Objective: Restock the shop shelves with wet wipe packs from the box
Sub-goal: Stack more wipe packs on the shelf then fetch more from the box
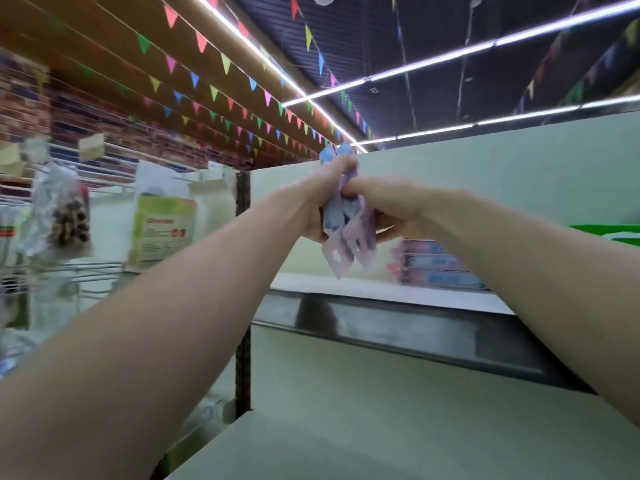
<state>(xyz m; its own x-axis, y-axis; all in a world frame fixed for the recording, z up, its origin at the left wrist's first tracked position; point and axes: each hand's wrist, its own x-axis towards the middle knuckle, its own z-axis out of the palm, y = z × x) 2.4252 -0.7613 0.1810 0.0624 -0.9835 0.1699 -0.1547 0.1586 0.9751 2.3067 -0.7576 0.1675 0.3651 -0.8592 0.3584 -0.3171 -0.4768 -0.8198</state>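
1. Head view shows two bare arms reaching up to the top shelf (363, 292) of a shop rack.
2. Both hands hold one bunch of wet wipe packs (346, 237). The packs are pale purple and blue. They hang in the air in front of the shelf's back wall, just above the shelf, and do not touch it.
3. The left hand (320, 199) has its fingers curled tight round the top and left side of the bunch.
4. The right hand (394, 211) pinches the bunch from the right side, with thumb and fingers bent in. The picture is blurry, so I cannot tell how many packs are in the bunch.
5. A small stack of packs (440, 266) already lies on the same shelf, a bit to the right of the hands.
6. I think the step is this: putting a new bunch onto the top shelf.
7. The next move likely needs the hands to go down and forward until the packs rest on the shelf, near the stack.
8. Then the fingers should let go slowly, so the soft packs do not slide off the front edge.
9. The box is not in the picture.
10. Bags of other goods (162, 223) hang on the wire rack to the left, and little coloured flags (225, 62) hang overhead.
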